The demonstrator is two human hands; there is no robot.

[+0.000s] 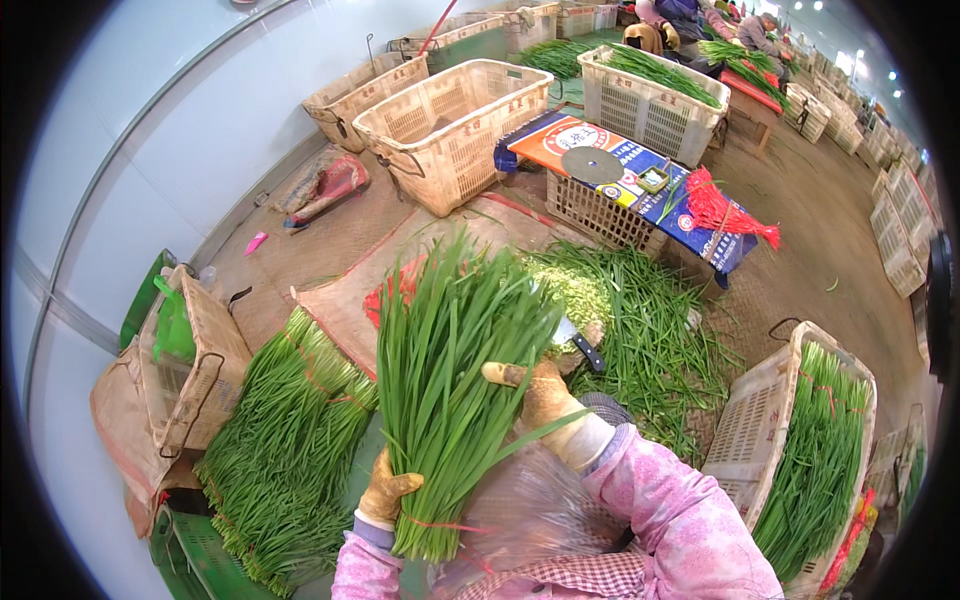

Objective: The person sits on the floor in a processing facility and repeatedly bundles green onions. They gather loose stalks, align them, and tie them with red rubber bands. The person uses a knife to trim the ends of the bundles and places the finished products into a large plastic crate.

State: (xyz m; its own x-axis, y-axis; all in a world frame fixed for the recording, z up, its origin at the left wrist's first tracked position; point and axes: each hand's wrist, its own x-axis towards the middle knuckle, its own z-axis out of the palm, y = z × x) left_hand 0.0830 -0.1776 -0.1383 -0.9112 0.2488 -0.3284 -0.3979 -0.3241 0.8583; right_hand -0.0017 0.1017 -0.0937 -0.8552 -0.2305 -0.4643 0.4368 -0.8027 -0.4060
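Before me a large bundle of green garlic chives (457,352) stands with its leaf tips away from me. A red tie circles it near the stem ends. My left hand (388,487), in a stained glove, grips the lower left of the bundle. My right hand (541,390), gloved too, holds its right side higher up, thumb over the leaves. Just beyond that hand a knife with a black handle (588,352) lies by a heap of pale trimmed ends (577,296). Tied bundles of chives (285,442) are piled to the left.
Loose leaves (660,352) cover the floor at right. A crate of chives (757,420) stands nearer on that side. Ahead, a covered low stand (630,176) holds red ties (712,206) and a round disc, beside an open plastic crate (450,127). People sit farther back. A crate (195,345) stands left.
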